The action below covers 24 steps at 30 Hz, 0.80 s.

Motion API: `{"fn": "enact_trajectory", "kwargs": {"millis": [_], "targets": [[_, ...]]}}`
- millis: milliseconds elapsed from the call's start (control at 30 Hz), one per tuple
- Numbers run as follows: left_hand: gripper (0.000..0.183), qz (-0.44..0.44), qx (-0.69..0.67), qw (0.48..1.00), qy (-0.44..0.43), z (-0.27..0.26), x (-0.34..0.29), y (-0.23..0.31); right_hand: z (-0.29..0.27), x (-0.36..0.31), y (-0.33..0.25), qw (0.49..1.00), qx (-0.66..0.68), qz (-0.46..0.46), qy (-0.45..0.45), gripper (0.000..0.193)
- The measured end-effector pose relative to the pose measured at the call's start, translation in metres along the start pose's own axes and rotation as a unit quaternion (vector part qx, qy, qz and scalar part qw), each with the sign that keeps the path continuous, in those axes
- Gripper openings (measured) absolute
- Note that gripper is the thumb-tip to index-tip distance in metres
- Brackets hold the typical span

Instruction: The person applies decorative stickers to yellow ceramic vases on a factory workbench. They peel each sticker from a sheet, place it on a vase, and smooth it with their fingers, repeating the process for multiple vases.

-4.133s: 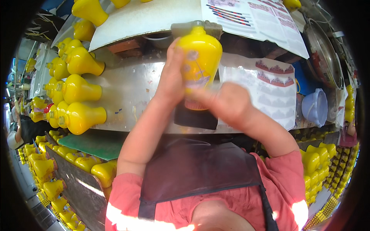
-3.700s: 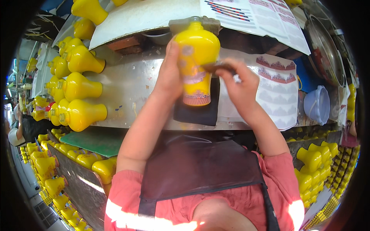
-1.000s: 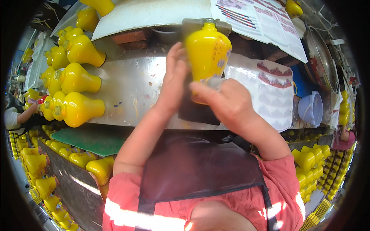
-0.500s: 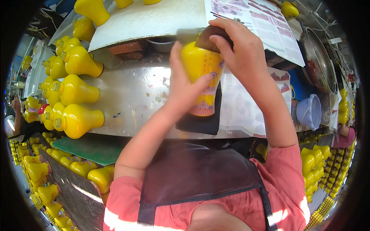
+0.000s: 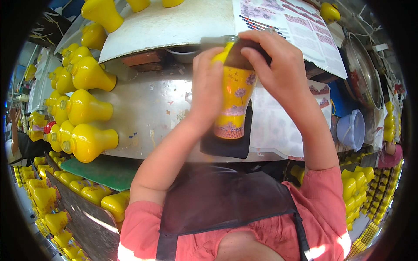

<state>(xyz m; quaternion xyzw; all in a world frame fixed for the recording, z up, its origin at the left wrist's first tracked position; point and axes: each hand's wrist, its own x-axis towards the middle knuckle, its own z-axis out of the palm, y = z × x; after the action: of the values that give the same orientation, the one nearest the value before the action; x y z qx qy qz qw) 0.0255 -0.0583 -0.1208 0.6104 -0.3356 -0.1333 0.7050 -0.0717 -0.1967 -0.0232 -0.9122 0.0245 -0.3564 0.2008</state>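
A yellow bottle (image 5: 235,104) with purple flower decals and a patterned band near its base stands at the middle of the metal worktop, its glass neck at the far end. My left hand (image 5: 207,82) is closed round its left side, thumb near the shoulder. My right hand (image 5: 276,63) pinches a dark brown flat scraper (image 5: 239,55), which lies against the bottle's shoulder and covers part of it. Under the bottle's near end is a black cloth (image 5: 217,148). A decal sheet (image 5: 272,117) lies just right of the bottle.
Plain yellow bottles (image 5: 91,106) lie in rows on the left. A white board (image 5: 170,21) with more decal sheets (image 5: 300,39) rests on bricks (image 5: 143,61) at the back. A lilac bucket (image 5: 350,129) stands at right. Below left, a green board (image 5: 98,172) sits by more bottles.
The bottle has turned, bringing its flower decals to the front. My left thumb has drawn back from across the bottle to its left side. The scraper has shifted slightly right and nearer.
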Motion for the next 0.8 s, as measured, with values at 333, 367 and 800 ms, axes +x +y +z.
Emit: {"fn": "enact_trajectory", "kwargs": {"millis": [333, 367, 800], "targets": [[0.04, -0.005, 0.146, 0.989, -0.017, 0.0, 0.019, 0.023, 0.006, -0.003, 0.008, 0.994, 0.011, 0.088, 0.06, 0.024], [0.037, -0.007, 0.134, 0.991, -0.013, 0.0, 0.021, 0.023, 0.004, -0.008, 0.002, 0.989, 0.036, 0.097, 0.102, 0.023], [0.033, -0.042, 0.067, 0.997, 0.001, 0.003, 0.01, 0.015, 0.017, -0.03, -0.008, 0.987, -0.035, 0.083, 0.134, 0.021]]}}
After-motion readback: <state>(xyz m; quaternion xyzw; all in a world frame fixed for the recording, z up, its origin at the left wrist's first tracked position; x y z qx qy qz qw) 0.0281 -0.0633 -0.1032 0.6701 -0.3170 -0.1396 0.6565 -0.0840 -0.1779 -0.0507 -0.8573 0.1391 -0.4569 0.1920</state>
